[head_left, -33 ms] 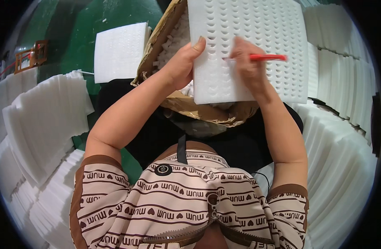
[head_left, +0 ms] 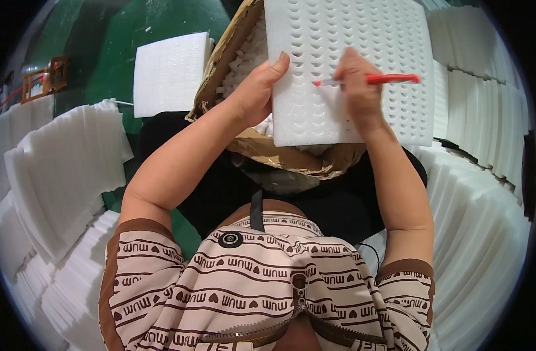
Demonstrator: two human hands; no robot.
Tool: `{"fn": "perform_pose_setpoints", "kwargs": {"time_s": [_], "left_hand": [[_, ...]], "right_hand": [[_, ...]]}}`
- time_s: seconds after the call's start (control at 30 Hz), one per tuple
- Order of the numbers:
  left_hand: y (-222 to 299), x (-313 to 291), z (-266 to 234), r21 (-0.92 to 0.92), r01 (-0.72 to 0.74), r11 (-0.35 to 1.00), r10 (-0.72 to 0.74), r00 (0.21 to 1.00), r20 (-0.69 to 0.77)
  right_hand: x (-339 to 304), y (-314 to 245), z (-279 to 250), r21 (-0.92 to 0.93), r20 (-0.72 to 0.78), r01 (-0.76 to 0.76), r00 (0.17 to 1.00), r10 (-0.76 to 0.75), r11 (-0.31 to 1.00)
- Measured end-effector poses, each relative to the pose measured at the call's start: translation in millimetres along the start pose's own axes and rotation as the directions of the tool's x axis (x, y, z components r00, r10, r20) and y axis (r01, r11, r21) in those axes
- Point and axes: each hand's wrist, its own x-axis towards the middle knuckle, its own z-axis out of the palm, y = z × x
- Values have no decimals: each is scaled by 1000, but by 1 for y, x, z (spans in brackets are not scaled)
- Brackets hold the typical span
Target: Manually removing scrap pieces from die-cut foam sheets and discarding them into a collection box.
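Observation:
A white foam sheet [head_left: 417, 117] with rows of crescent-shaped cuts lies across the top of an open cardboard box [head_left: 268, 153]. My left hand [head_left: 265, 85] grips the sheet's left edge, thumb on top and the other fingers hidden beneath. Over the middle of the sheet, my right hand [head_left: 360, 88] is closed round a red pen-like tool [head_left: 393, 78]. Its slim pale shaft and small red tip point left, close to the cuts in the left rows; whether the tip touches the foam I cannot tell. The right fingers are slightly blurred.
Small white foam bits [head_left: 250, 55] fill the box. Another white foam sheet stack [head_left: 170, 75] lies on the green floor [head_left: 113, 64] to the left. Stacked foam sheets [head_left: 63, 175] stand at the left, more foam stacks [head_left: 472, 216] at the right. A small brown frame [head_left: 44, 82] sits far left.
My right hand has moved a little to the right with the red pen-like tool, and the tool's tip shows more plainly. My left hand and the foam sheet stay put.

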Motion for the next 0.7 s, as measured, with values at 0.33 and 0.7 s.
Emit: {"fn": "perform_pose_setpoints", "kwargs": {"time_s": [0.33,0.7], "left_hand": [[-1,-2,5,16,-6,1000,6,1000,1],[-4,1,2,79,-68,995,65,997,31]], "right_hand": [[-3,7,16,-19,144,226,965,-221,974],[4,-3,21,93,117,115,985,-126,989]]}}
